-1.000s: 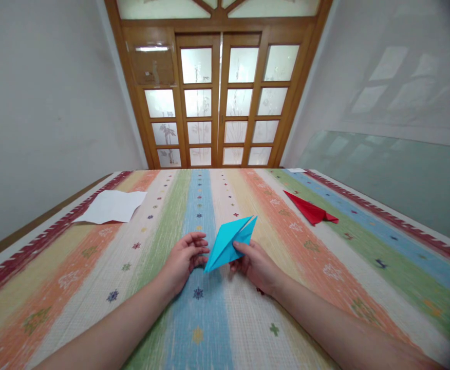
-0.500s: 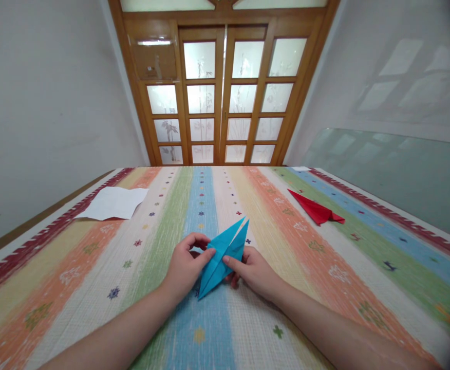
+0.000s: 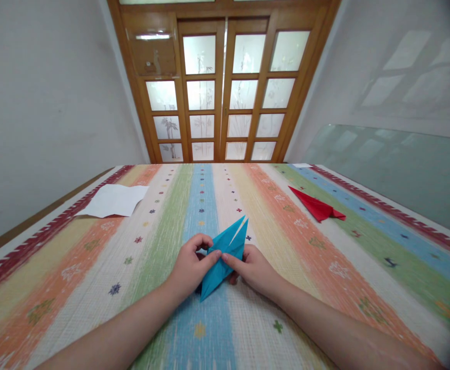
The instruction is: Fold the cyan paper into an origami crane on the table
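Observation:
A folded blue paper shape (image 3: 225, 254), long and pointed with two tips at its far end, lies tilted just above the striped tablecloth (image 3: 325, 257). My left hand (image 3: 189, 267) pinches its left edge with thumb and fingers. My right hand (image 3: 254, 270) holds its right side, thumb on top near the middle fold. Both thumbs meet at the centre of the paper. The lower tip points toward me.
A red folded paper (image 3: 317, 208) lies at the right on the cloth. A white sheet (image 3: 111, 200) rests near the left edge. Beyond the table's far end stand wooden doors with frosted panes (image 3: 217, 92). A glass pane (image 3: 394, 164) leans along the right wall.
The blue paper has come down and nearer to me. My left hand, apart from it a second ago, now pinches its left side, and both thumbs press at the middle.

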`<act>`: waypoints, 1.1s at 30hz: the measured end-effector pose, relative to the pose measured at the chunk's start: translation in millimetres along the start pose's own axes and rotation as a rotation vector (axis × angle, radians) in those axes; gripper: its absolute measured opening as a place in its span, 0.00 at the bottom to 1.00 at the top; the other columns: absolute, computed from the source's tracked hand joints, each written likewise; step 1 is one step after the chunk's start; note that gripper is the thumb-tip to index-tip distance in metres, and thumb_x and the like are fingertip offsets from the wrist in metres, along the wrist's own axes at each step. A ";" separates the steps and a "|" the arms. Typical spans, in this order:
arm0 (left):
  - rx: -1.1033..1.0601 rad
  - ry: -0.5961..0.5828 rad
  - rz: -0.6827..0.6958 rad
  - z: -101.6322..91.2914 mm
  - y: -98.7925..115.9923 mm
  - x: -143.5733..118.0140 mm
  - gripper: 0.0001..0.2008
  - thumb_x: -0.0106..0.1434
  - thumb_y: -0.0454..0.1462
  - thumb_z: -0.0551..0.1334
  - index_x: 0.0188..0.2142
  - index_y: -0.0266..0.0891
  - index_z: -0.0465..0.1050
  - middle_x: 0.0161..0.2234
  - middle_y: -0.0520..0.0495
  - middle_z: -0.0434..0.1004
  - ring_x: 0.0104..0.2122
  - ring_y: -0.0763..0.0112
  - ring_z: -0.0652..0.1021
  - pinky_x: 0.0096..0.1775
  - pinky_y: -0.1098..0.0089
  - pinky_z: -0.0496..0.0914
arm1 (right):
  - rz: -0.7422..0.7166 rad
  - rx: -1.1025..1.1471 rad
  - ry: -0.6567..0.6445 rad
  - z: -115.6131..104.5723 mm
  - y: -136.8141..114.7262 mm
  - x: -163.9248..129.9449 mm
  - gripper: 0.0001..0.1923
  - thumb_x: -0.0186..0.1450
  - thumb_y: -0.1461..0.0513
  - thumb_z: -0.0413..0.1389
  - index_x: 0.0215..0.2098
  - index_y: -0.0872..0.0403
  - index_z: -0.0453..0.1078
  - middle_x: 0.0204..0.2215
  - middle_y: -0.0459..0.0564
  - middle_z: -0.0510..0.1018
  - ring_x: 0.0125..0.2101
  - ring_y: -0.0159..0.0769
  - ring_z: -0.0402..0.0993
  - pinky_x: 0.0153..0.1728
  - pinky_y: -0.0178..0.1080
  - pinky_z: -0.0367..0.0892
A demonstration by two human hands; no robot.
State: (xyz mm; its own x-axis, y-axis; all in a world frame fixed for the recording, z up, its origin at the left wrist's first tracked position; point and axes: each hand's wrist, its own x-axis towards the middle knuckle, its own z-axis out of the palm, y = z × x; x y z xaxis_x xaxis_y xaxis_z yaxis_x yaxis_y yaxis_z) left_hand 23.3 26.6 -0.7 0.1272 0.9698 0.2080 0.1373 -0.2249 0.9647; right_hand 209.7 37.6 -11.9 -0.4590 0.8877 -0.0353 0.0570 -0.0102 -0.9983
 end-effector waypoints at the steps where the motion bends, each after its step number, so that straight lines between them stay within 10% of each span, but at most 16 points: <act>1: 0.006 -0.012 0.018 0.0 1.3 -1.2 0.11 0.61 0.44 0.66 0.34 0.39 0.69 0.33 0.50 0.69 0.32 0.70 0.71 0.32 0.72 0.67 | 0.006 -0.001 0.007 -0.6 0.2 0.3 0.25 0.63 0.44 0.60 0.31 0.59 0.75 0.22 0.51 0.78 0.18 0.32 0.72 0.21 0.34 0.69; 7: -0.045 -0.043 0.070 -2.7 0.6 -3.6 0.18 0.71 0.48 0.52 0.36 0.39 0.73 0.39 0.46 0.73 0.39 0.66 0.73 0.39 0.69 0.68 | 0.031 0.058 0.007 -3.6 0.8 0.9 0.25 0.61 0.44 0.61 0.33 0.60 0.75 0.24 0.54 0.80 0.18 0.33 0.73 0.21 0.35 0.69; 12: -0.134 -0.064 -0.032 -1.0 -5.1 -0.9 0.12 0.64 0.45 0.64 0.40 0.39 0.71 0.31 0.51 0.72 0.30 0.71 0.72 0.33 0.72 0.66 | 0.013 0.103 0.009 -2.0 0.7 -0.3 0.23 0.61 0.46 0.62 0.32 0.58 0.75 0.24 0.51 0.80 0.20 0.33 0.73 0.23 0.35 0.70; 19: -0.287 -0.137 -0.115 7.1 -4.2 -2.2 0.29 0.58 0.46 0.70 0.54 0.41 0.63 0.35 0.49 0.74 0.32 0.69 0.77 0.33 0.70 0.70 | -0.052 0.094 -0.036 1.9 -8.5 -2.8 0.22 0.63 0.47 0.61 0.40 0.57 0.78 0.34 0.53 0.82 0.34 0.41 0.78 0.38 0.42 0.73; 33: -0.260 -0.110 -0.167 3.0 -6.5 2.4 0.30 0.54 0.47 0.72 0.52 0.38 0.68 0.27 0.52 0.74 0.28 0.69 0.76 0.31 0.70 0.69 | 0.015 0.120 -0.040 -1.0 -8.2 -3.0 0.23 0.61 0.46 0.63 0.42 0.57 0.76 0.27 0.48 0.78 0.22 0.31 0.69 0.25 0.34 0.66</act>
State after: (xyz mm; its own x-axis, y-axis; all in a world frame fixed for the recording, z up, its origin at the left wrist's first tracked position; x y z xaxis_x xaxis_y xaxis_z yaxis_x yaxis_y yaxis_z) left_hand 25.7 30.0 -7.0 0.2310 0.9722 0.0384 -0.0880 -0.0184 0.9960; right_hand 211.5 35.4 -3.5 -0.4937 0.8682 -0.0498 -0.0413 -0.0806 -0.9959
